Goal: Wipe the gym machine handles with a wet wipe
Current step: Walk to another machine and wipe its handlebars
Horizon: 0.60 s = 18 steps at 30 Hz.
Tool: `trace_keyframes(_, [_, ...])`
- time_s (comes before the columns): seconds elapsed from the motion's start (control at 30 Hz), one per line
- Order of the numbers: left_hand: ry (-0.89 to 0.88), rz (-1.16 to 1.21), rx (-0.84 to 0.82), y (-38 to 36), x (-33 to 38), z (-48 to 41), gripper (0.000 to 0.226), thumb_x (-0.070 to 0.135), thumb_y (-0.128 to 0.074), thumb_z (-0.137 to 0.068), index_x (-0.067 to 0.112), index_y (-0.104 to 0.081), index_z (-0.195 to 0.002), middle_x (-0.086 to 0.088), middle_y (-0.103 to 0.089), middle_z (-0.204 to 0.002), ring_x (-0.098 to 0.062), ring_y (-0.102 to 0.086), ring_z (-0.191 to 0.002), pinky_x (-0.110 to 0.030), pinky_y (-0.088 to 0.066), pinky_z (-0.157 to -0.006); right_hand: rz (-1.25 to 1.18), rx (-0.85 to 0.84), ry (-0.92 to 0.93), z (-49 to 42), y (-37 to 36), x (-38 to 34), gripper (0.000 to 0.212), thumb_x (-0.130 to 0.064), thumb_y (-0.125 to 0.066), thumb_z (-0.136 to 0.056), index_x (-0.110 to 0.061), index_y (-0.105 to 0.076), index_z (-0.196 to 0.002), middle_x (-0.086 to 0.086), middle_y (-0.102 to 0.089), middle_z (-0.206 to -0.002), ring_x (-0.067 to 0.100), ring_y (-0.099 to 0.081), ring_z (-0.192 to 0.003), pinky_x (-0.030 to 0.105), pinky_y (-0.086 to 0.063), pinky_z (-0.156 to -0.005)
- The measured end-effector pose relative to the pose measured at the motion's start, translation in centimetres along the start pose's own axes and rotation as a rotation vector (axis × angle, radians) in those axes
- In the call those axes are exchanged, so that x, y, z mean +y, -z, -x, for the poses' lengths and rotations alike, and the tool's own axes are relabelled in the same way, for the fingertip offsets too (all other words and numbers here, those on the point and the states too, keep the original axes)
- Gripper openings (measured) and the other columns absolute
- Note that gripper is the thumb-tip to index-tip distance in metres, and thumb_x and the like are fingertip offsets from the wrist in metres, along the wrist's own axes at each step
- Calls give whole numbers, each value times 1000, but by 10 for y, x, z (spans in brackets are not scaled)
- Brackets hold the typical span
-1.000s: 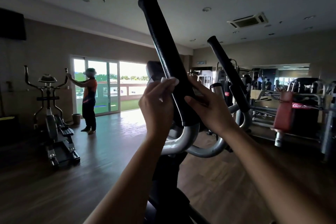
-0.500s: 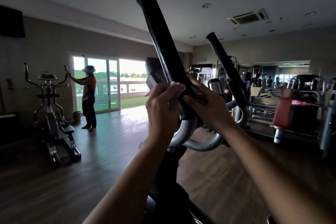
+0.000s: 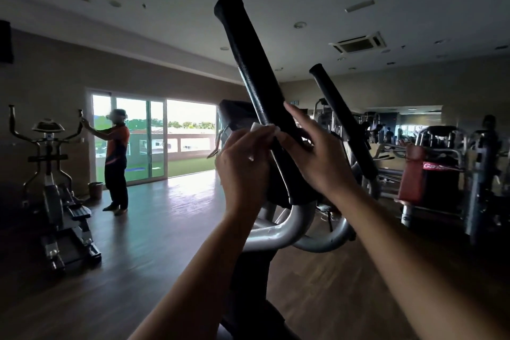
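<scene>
Centre frame: black handle [image 3: 256, 83] slants toward 11 o'clock. Best to wrap the wipe [image 3: 262, 128] right round and drag upward, twisting. Left hand [image 3: 242, 163], at its 7 o'clock, forearm raised, fingers clenched on wipe, pressing it to the handle. Right hand [image 3: 317, 157] at 4 o'clock, fingers against the handle; grasp unclear.

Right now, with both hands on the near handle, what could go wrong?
1. The left hand only pinches the small wipe against the near handle; it could slip out.
2. The wipe and the right hand sit low on the handle, so the long stretch above may get missed.
3. The room is dim and the grips are black, so skipped patches, or the whole far handle, may go unnoticed.
</scene>
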<state>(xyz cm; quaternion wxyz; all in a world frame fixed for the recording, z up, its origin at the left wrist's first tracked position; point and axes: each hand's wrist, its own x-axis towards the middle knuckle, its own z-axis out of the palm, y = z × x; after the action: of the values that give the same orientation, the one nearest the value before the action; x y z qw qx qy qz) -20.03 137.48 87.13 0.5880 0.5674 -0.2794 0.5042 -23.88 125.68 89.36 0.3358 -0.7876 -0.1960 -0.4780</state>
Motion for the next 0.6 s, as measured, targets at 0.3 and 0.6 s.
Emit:
trace_keyframes(0.3, [54,113,122,-16,-17,-94,15,28,-70,-82,23,-75,-96,7,-66,-85,12,-53,-67,1,-33,-61,104,68,51,-32,-10,-15,51,-26,-62,-91,-17,-49,-139,-10,-54,-137,-1,-51,-125,13,-38,-105])
trace_keyframes(0.6, [9,305,79,-5,-35,-102,13,19,-72,-81,25,-75,-92,14,-62,-77,13,-56,-68,-2,-36,-62,195,144,21,-51,-21,-34,47,-24,-56,-95,-27,-45,-141,-9,-54,-139,-3,-50,-125,10,-39,-102])
